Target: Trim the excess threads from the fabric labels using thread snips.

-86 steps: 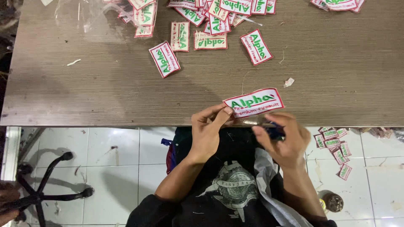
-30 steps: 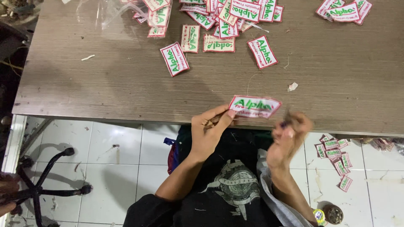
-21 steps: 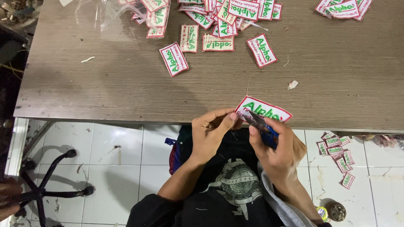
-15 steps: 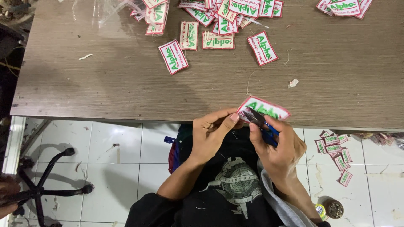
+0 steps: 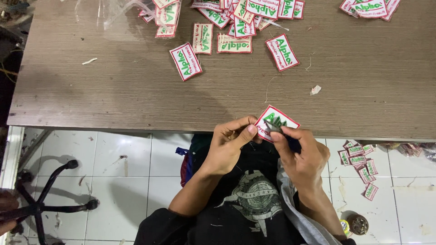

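Observation:
My left hand (image 5: pixel 229 145) pinches the lower left corner of a white embroidered patch (image 5: pixel 278 119) with a red border and green lettering, held just below the table's near edge. My right hand (image 5: pixel 302 154) grips a small dark blue-handled snipping tool (image 5: pixel 286 136), and its metal tip lies on the patch's face. The patch is tilted, and its right half is partly covered by my right fingers.
A brown wooden table (image 5: pixel 113 90) carries several matching patches at the back (image 5: pixel 236 27) and back right (image 5: pixel 370 8), plus thread scraps. More patches (image 5: pixel 359 161) lie on the white tiled floor at the right. A black chair base (image 5: pixel 45 204) stands at lower left.
The patch was held flat and level; my right hand swung away, then came back, and the tool's tip now rests on the tilted patch, which sits lower and nearer my body.

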